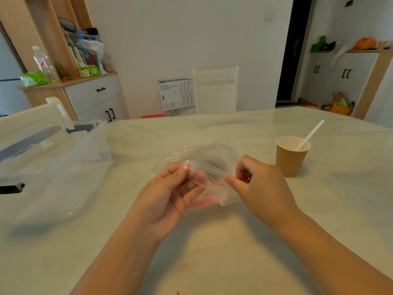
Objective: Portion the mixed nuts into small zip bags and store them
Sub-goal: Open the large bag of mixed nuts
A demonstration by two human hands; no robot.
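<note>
Pale marble table [212, 241]. Left hand [168, 194] and right hand [258, 184] both pinch clear zip bag [204, 165], centre; paper cup [291, 158] right.

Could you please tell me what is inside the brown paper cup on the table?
A white plastic spoon leans in the brown paper cup, its handle sticking out past the rim. The cup's inner wall looks bare; its bottom, and whether any nuts lie there, is hidden by the rim.
</note>
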